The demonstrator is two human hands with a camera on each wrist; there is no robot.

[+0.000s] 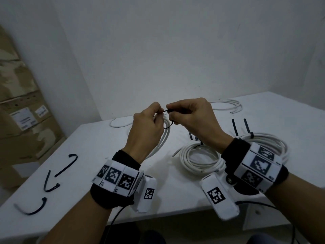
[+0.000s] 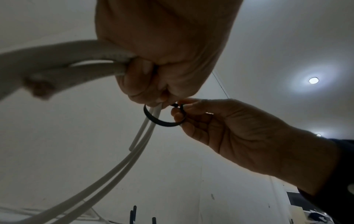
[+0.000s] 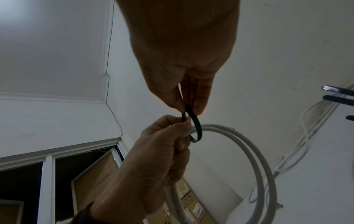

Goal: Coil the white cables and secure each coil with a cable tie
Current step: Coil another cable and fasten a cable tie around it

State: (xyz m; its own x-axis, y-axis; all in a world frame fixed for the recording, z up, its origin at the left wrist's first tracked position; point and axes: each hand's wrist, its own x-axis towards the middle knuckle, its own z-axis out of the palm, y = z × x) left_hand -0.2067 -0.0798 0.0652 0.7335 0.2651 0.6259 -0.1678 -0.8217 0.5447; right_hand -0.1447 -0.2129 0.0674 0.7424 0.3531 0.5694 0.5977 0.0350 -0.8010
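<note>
Above the table, my left hand point(image 1: 157, 112) grips a white cable coil point(image 1: 162, 140) that hangs below it, seen close in the left wrist view as the coil point(image 2: 76, 63) in the curled fingers point(image 2: 138, 78). A black cable tie point(image 1: 168, 126) loops round the coil's strands point(image 2: 162, 122). My right hand point(image 1: 171, 114) pinches the tie point(image 3: 197, 130) between thumb and fingertips point(image 3: 201, 103). My left hand's point(image 3: 184, 125) thumb and forefinger pinch the tie's other end. The two hands touch at the tie.
Two tied coils lie on the white table point(image 1: 105, 147): one at the centre point(image 1: 200, 161), one to the right point(image 1: 269, 140) with black tie tails sticking up. Loose white cables point(image 1: 226, 104) lie at the back. Loose black ties point(image 1: 51, 182) lie front left. Cardboard boxes point(image 1: 22, 111) stand left.
</note>
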